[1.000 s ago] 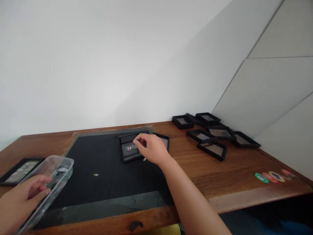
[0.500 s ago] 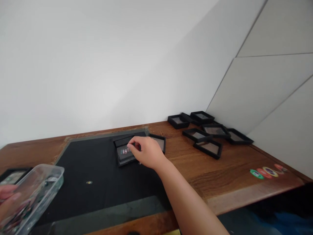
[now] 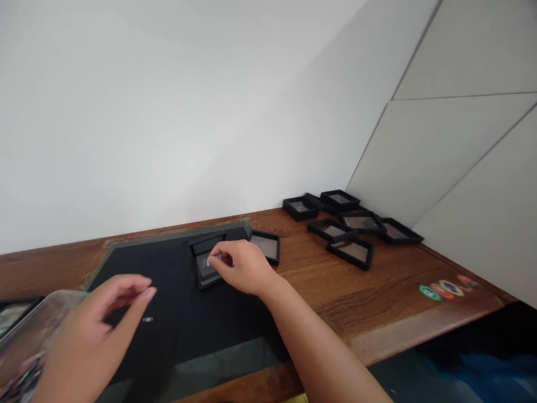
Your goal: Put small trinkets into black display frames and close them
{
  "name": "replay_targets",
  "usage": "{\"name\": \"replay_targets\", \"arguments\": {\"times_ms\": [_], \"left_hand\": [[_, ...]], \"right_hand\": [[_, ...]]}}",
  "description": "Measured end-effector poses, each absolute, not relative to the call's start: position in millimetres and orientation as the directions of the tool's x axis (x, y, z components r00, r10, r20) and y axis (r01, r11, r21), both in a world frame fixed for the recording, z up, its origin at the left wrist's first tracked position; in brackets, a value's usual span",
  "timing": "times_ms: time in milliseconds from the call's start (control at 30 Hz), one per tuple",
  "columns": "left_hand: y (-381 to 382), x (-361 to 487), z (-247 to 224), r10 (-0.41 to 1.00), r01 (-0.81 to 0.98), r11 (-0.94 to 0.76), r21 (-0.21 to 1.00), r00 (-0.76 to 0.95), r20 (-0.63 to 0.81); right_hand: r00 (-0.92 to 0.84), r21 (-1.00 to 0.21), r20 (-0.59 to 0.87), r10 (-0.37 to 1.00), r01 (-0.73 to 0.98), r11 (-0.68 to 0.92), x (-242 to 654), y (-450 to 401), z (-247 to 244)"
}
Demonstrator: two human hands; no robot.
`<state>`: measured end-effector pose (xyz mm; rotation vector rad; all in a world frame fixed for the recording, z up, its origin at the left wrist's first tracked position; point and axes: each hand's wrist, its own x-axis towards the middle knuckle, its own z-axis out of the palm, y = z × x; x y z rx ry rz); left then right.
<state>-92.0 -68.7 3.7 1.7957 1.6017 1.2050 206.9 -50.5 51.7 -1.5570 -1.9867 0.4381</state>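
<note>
Two bare hands above a black mat [image 3: 180, 313] spread over a wooden tabletop [image 3: 306, 280]. The right hand [image 3: 241, 268] lies over a small hinged black case [image 3: 205, 277], its lid raised along the far side; small coloured pieces [image 3: 207, 262] show inside the case, partly hidden by the fingers. The left hand [image 3: 94, 333] is over the near left of the mat, its thumb and forefinger stretched toward the case but well apart from it. In each grip the thumb and forefinger tips nearly meet; whether either pinches something small cannot be told at this size and blur.

A small pale-and-yellow piece [image 3: 147, 319] lies alone on the mat, just right of the left hand. At the near left stands a clear plastic container [image 3: 52, 313], partly behind the left hand, with many mixed small pieces [image 3: 27, 375] in it; to its left is a black-rimmed frame [image 3: 14, 313], cut by the picture edge. Another black-rimmed frame [image 3: 267, 244] lies just right of the case. Farther right, a loose group of similar frames [image 3: 351, 253] lies near the wall [image 3: 168, 123], some overlapping. Round coloured stickers [image 3: 440, 290] form a row at the right.
</note>
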Motion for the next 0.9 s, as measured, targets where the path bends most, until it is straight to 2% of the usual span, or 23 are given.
{"name": "replay_targets", "arguments": {"times_ms": [167, 367, 500, 600, 900], "left_hand": [[-42, -25, 17, 0.971, 0.296, -0.240, 0.925, 0.063, 0.231], [-22, 0, 4, 0.987, 0.036, -0.134, 0.990, 0.097, 0.130], [-23, 4, 4, 0.999, -0.116, 0.003, 0.993, 0.045, 0.002], [-26, 9, 8, 0.996, -0.173, 0.062, 0.983, 0.067, -0.051], [-23, 11, -5, 0.984, -0.317, 0.115, 0.941, 0.168, -0.064]], "right_hand": [[-0.221, -0.640, 0.218, 0.950, 0.703, 0.311, 202, -52, 47], [-0.284, -0.711, 0.202, 0.937, 0.616, 0.340, 201, -52, 42], [-0.277, -0.710, 0.206, 0.938, 0.618, 0.338, 200, -50, 37], [-0.280, -0.713, 0.206, 0.938, 0.614, 0.339, 198, -48, 34], [-0.237, -0.738, 0.277, 0.931, 0.569, 0.364, 199, -44, 30]]}}
